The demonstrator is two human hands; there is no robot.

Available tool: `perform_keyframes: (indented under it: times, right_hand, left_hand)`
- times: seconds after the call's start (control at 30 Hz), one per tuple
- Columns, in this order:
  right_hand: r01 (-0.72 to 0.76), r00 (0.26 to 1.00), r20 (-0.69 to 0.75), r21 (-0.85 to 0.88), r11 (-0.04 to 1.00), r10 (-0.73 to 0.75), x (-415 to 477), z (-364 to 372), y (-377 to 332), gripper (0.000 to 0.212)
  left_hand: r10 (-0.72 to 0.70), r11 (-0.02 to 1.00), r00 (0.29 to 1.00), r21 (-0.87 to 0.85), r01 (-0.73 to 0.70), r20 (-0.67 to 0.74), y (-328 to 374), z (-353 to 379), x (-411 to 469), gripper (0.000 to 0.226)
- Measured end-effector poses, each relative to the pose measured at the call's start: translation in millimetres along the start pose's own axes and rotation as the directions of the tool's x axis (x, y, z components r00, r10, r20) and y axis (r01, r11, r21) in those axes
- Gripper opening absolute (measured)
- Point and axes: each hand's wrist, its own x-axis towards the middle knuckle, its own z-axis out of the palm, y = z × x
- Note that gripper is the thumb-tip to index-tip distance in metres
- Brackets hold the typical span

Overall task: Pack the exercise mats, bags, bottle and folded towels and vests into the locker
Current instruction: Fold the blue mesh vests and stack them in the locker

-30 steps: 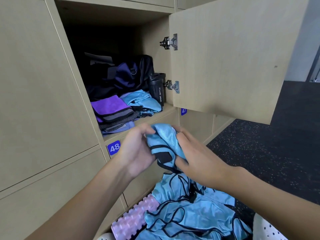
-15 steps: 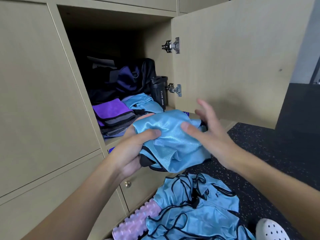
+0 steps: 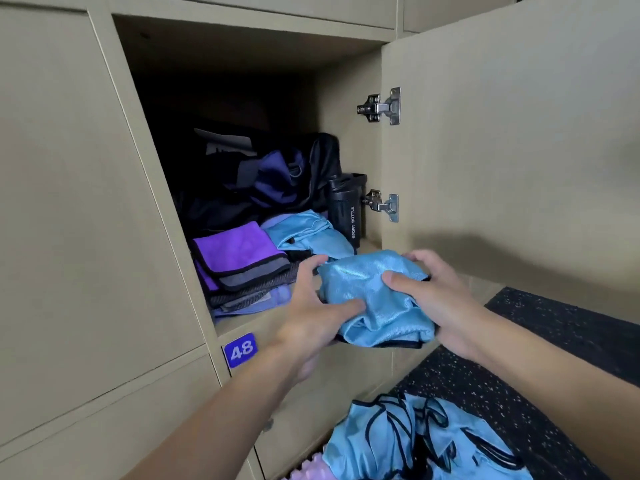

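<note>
Head view: a person's left hand (image 3: pixel 311 317) and right hand (image 3: pixel 440 299) grasp a folded blue vest (image 3: pixel 374 299) between them at the front edge of the open locker (image 3: pixel 346 98). Thumbs press the top of the cloth and fingers curl round its sides. Whether the bundle rests on the shelf lip cannot be told.

Inside, a stack of purple and grey towels (image 3: pixel 239 254) lies at 9 o'clock from the held vest, and a second blue vest (image 3: pixel 308 233) sits at 11 o'clock, just beside the towels. A black bottle (image 3: pixel 346 209) lettered "SPORT BOTTLE" stands upright at 12 o'clock by the right wall, near the lower hinge (image 3: pixel 382 205). A dark purple-and-black bag (image 3: pixel 270 178) fills the back.

The door (image 3: pixel 519 133) stands swung open towards 2 o'clock. A plate numbered 48 (image 3: pixel 240 350) sits at 8 o'clock — and at 6 o'clock, loose blue vests (image 3: pixel 415 441) lie on the speckled floor (image 3: pixel 554 341), with the edge of a pink ridged mat (image 3: pixel 308 469) beside them.
</note>
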Motion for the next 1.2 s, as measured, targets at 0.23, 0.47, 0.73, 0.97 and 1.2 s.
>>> perform_keyframes:
  times: [0.23,0.47,0.73,0.97,1.2]
  right_hand:
    - [0.010,0.996,0.092,-0.115,0.993,0.001,87.0,29.3,-0.4,0.042]
    - [0.282,0.958,0.140,-0.312,0.907,-0.250,159.5,70.0,-5.5,0.066]
    - [0.399,0.844,0.255,-0.887,0.235,-0.471,215.2,112.7,35.3,0.046]
    - [0.370,0.799,0.305,-0.929,0.023,-0.517,228.7,109.5,54.7,0.057]
    - [0.432,0.746,0.330,-0.901,0.044,-0.578,212.4,105.8,60.9,0.052]
  left_hand:
    - [0.099,0.990,0.973,-0.081,-0.118,-0.211,17.2,-23.3,70.3,0.056]
    - [0.230,0.955,0.868,-0.069,-0.288,-0.440,31.8,-52.5,140.2,0.050]
    - [0.516,0.507,0.772,0.859,0.074,-0.371,10.8,-79.1,184.0,0.057]
    - [0.521,0.375,0.848,0.918,-0.127,-0.095,9.2,-88.2,188.5,0.063]
    - [0.464,0.289,0.885,0.941,-0.174,0.021,10.8,-98.5,190.9,0.062]
